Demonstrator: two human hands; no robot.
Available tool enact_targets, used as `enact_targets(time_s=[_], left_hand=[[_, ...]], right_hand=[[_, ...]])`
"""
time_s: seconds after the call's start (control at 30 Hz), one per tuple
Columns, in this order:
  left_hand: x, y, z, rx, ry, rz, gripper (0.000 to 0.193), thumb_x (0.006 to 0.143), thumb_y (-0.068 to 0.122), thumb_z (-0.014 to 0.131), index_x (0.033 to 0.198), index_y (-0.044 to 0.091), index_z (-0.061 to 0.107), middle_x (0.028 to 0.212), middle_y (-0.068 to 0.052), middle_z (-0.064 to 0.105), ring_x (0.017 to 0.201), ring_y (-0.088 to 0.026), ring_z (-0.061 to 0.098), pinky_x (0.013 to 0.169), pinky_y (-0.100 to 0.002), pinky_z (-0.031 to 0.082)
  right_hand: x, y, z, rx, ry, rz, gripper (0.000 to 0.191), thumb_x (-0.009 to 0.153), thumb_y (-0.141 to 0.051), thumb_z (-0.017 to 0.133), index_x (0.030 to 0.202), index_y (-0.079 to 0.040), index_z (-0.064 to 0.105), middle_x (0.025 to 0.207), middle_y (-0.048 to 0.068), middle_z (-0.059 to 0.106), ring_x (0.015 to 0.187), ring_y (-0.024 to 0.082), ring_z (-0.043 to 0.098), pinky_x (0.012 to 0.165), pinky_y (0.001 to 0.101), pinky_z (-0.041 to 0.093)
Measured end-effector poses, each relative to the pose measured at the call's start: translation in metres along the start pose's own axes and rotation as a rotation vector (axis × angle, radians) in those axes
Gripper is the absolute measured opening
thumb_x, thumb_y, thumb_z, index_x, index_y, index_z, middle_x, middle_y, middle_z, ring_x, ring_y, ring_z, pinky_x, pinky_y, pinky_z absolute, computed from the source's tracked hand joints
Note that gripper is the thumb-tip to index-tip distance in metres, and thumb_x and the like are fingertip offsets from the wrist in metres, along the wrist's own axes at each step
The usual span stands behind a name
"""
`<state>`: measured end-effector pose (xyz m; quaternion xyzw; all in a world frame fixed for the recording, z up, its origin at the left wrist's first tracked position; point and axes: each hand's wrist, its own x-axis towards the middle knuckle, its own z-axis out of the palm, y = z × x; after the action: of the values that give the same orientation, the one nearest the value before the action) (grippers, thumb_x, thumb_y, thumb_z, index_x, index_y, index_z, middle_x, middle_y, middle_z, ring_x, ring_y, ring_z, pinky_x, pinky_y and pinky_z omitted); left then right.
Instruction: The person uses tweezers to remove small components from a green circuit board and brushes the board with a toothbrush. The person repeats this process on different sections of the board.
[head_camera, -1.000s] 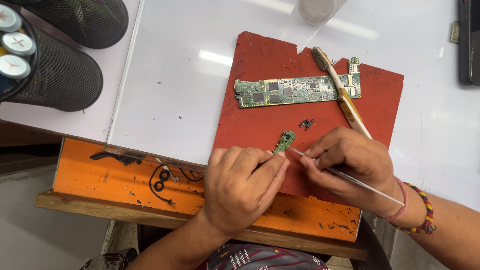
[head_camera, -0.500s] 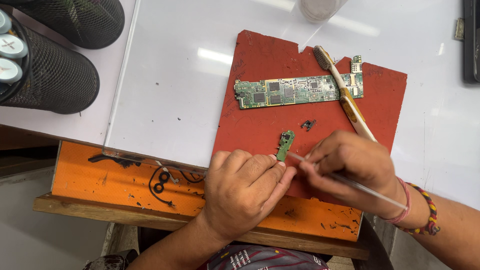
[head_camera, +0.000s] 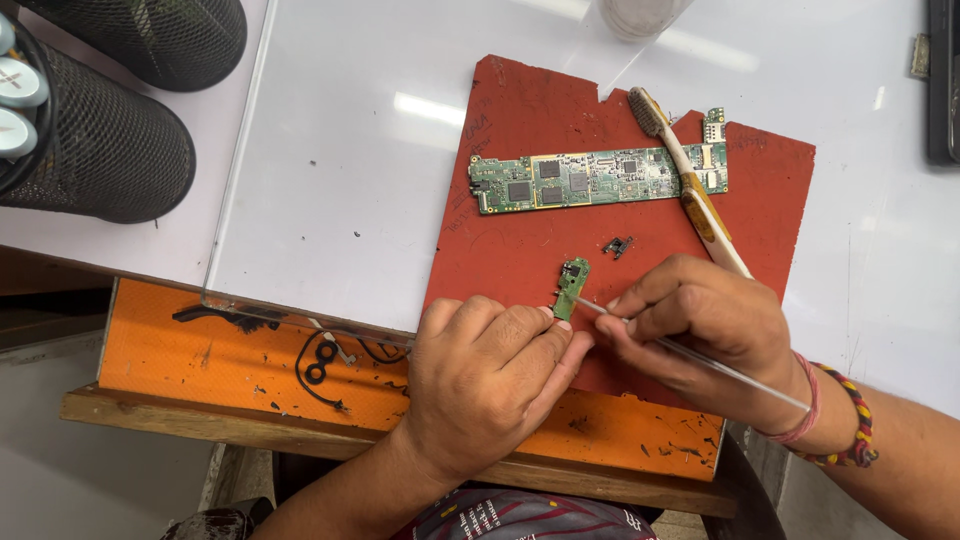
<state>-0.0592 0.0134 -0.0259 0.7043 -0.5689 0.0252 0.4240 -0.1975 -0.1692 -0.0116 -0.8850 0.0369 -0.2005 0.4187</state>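
A long green circuit board is laid across the upper part of a red mat, and a worn toothbrush is set slantwise over its right end. A small dark part is seen just below the board. Two black mesh cylinders (one partly cut off) are placed at the far left, on a white table.

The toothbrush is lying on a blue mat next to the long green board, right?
Not quite: the mat is red, not blue. The head view shows the toothbrush lying on it, crossing the right end of the long green board.
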Motion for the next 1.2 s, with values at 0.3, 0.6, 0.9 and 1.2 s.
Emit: enact_targets(time_s=[0.3, 0.6, 0.9, 1.2], left_hand=[[-0.0002, -0.0001, 0.0001, 0.009, 0.000, 0.008, 0.014, 0.091, 0.020, 0.084, 0.096, 0.010, 0.075, 0.097, 0.002, 0.069, 0.082, -0.016, 0.059, 0.076, -0.035, 0.040], [-0.0007, -0.0006, 0.0007, 0.003, -0.003, 0.004, 0.014, 0.091, 0.020, 0.085, 0.096, 0.010, 0.075, 0.098, 0.001, 0.069, 0.082, -0.016, 0.059, 0.076, -0.035, 0.040], [-0.0013, -0.0005, 0.0001, 0.004, -0.009, 0.008, 0.015, 0.091, 0.020, 0.085, 0.098, 0.010, 0.075, 0.099, 0.001, 0.068, 0.082, -0.017, 0.059, 0.076, -0.036, 0.040], [-0.0004, -0.0004, 0.0001, 0.004, -0.006, 0.001, 0.014, 0.091, 0.020, 0.084, 0.097, 0.010, 0.075, 0.097, 0.002, 0.068, 0.082, -0.017, 0.060, 0.076, -0.036, 0.040]], right_hand=[[0.0001, -0.0015, -0.0011, -0.034, -0.049, -0.012, 0.027, 0.082, -0.001, 0.084, 0.078, -0.009, 0.058, 0.088, 0.006, 0.071, 0.076, 0.010, 0.075, 0.060, 0.0194, 0.061], [-0.0001, 0.0002, -0.0014, -0.023, -0.062, -0.014, 0.029, 0.080, -0.002, 0.085, 0.077, -0.009, 0.057, 0.087, 0.007, 0.071, 0.076, 0.010, 0.074, 0.058, 0.0196, 0.059], [-0.0014, 0.0022, -0.0028, 0.001, -0.047, 0.009, 0.029, 0.082, -0.002, 0.084, 0.078, -0.010, 0.057, 0.087, 0.006, 0.071, 0.075, 0.010, 0.073, 0.059, 0.0198, 0.059], [0.0010, 0.0010, -0.0021, -0.027, -0.087, -0.025, 0.028, 0.080, -0.002, 0.084, 0.077, -0.009, 0.058, 0.086, 0.007, 0.071, 0.076, 0.011, 0.075, 0.059, 0.0208, 0.060]])
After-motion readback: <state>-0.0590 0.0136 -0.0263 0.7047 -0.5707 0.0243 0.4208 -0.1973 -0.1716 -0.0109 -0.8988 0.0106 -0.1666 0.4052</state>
